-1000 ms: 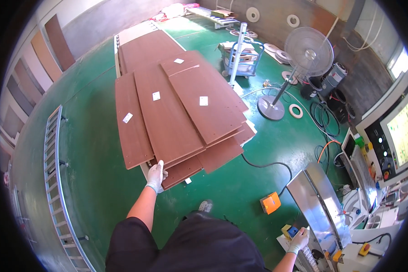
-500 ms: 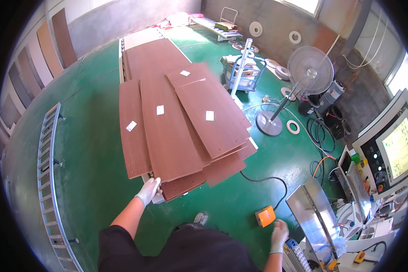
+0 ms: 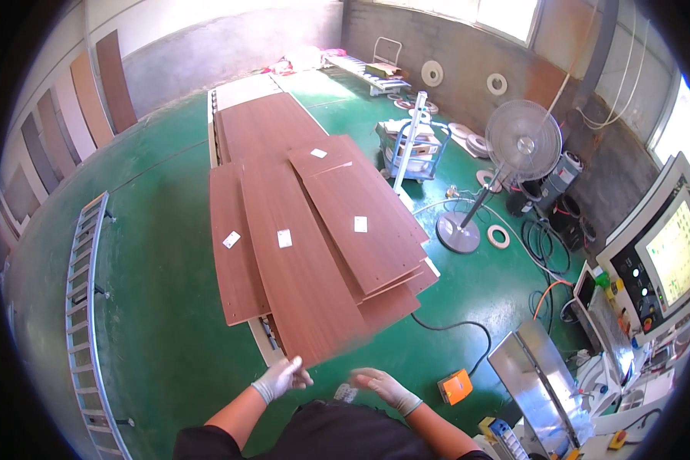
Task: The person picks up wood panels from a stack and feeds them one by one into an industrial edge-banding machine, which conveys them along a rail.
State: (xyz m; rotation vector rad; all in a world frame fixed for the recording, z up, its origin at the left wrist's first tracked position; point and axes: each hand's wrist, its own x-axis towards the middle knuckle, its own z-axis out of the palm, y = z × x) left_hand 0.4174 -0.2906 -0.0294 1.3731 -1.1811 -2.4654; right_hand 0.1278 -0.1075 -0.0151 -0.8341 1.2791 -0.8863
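Middle brown panel points lengthwise away, seemingly slightly left.

The near end of the long brown wood-look board is blurred; whether the white-gloved left hand touches it cannot be told. Print on the board's white rectangular label is illegibly small. The black garment is cut off below.
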